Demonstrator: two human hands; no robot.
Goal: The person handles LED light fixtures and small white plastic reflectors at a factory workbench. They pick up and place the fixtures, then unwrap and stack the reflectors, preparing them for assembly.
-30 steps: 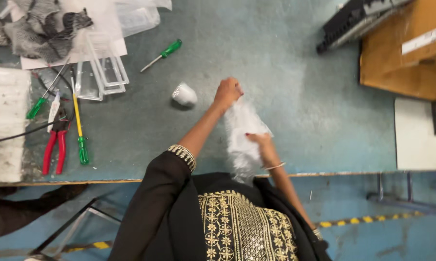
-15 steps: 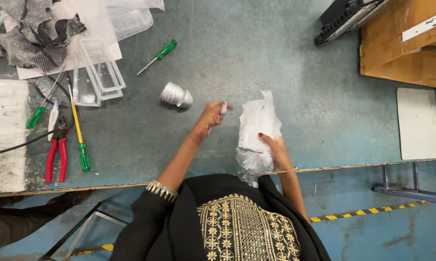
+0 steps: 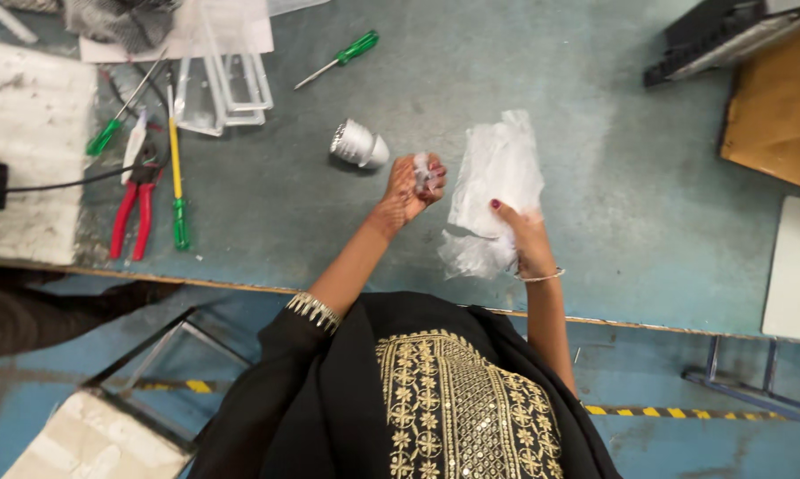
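Observation:
My left hand (image 3: 412,186) is raised over the grey-blue table (image 3: 329,213) with its fingers curled around a small pale piece (image 3: 423,170). Just beyond it a small silver-and-white ribbed bulb housing (image 3: 358,145) lies on its side on the table, untouched. My right hand (image 3: 521,238) grips a crumpled clear plastic bag (image 3: 493,182) near its lower end, and the bag stretches away from me over the table.
At the left lie red-handled pliers (image 3: 132,213), a yellow-and-green screwdriver (image 3: 176,173) and another green one (image 3: 109,133), beside a white foam block (image 3: 27,151). Clear plastic trays (image 3: 223,89) and a green screwdriver (image 3: 340,58) lie farther back. A brown box (image 3: 777,115) stands right.
My left hand has pulled back out of the bag toward me and closed on a small piece. The bulb housing now lies bare on the table. The view shifted slightly.

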